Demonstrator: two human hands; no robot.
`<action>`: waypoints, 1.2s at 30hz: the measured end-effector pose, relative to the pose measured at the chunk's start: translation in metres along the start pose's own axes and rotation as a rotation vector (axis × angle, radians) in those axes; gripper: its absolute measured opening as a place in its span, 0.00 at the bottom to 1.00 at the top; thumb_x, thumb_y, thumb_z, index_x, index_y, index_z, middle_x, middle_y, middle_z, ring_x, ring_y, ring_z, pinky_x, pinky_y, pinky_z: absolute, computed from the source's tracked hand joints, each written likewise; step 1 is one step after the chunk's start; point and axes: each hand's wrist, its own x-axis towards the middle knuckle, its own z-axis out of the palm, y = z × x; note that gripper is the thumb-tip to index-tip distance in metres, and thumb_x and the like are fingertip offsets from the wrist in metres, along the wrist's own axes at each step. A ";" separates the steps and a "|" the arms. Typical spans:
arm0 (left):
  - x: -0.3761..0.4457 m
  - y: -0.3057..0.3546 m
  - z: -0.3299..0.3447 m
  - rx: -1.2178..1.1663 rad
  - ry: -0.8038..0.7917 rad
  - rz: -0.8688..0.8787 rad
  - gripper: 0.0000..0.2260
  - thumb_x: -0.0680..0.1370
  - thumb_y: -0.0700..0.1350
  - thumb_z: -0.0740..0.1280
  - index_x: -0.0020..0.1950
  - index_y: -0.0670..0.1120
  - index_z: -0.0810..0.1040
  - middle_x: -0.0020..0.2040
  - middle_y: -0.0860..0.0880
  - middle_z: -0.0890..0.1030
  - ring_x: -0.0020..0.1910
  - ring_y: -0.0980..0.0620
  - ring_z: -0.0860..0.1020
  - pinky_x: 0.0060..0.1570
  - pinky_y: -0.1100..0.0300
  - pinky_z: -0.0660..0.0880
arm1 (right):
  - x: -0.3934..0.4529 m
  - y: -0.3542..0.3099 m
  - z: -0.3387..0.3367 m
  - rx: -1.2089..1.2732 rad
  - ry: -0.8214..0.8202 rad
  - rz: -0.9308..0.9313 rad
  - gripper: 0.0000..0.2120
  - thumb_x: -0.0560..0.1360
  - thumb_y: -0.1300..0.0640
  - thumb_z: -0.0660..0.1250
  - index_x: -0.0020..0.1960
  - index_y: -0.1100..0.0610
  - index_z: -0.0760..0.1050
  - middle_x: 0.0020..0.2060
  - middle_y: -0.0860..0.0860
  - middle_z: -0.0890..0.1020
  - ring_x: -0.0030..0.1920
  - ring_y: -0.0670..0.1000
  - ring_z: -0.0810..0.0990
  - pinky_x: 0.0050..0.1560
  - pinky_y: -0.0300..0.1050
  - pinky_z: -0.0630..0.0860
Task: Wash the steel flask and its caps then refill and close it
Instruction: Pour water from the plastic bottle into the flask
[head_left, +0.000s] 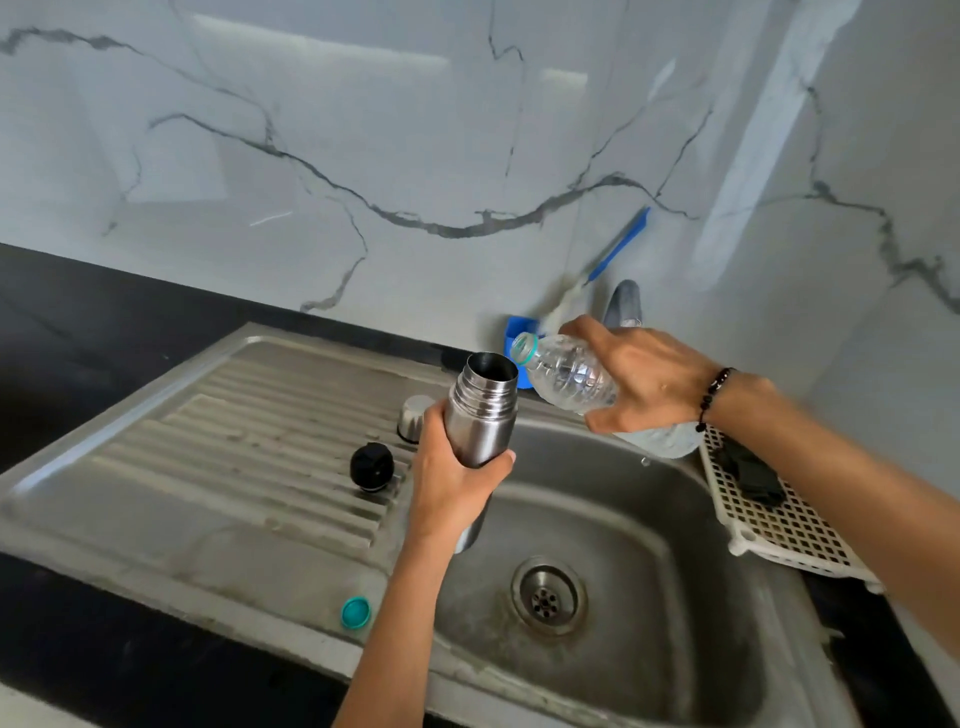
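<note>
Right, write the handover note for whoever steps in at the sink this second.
Left hand grips the open steel flask upright over the sink.
Right hand holds the uncapped plastic water bottle, tilted with its mouth at the flask's rim; no stream visible yet.
On the drainboard: black inner cap, steel outer cap, and the bottle's teal cap near the front edge.
Done: flask opened, both caps off; whether they were washed cannot be told.
Left: pour water in, fit the black cap, then the steel cap.
</note>
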 end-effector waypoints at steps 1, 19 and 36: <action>-0.001 -0.001 0.001 0.004 -0.012 0.001 0.31 0.66 0.43 0.77 0.61 0.57 0.64 0.55 0.52 0.77 0.51 0.53 0.76 0.48 0.63 0.67 | 0.000 0.000 0.000 -0.019 -0.013 -0.005 0.38 0.67 0.49 0.72 0.69 0.58 0.56 0.33 0.54 0.74 0.35 0.57 0.76 0.39 0.53 0.76; -0.001 -0.019 0.010 0.017 -0.001 -0.004 0.35 0.65 0.43 0.78 0.67 0.49 0.66 0.59 0.50 0.75 0.53 0.54 0.73 0.47 0.68 0.64 | 0.009 0.004 0.003 -0.111 -0.140 -0.043 0.38 0.69 0.48 0.72 0.70 0.58 0.55 0.34 0.54 0.74 0.34 0.54 0.74 0.37 0.50 0.75; -0.006 -0.019 0.009 -0.005 -0.015 -0.035 0.37 0.66 0.39 0.78 0.71 0.47 0.64 0.55 0.54 0.71 0.52 0.56 0.70 0.44 0.73 0.61 | 0.009 0.008 0.000 -0.109 -0.156 -0.033 0.38 0.68 0.49 0.72 0.69 0.58 0.55 0.30 0.53 0.72 0.30 0.51 0.70 0.33 0.47 0.69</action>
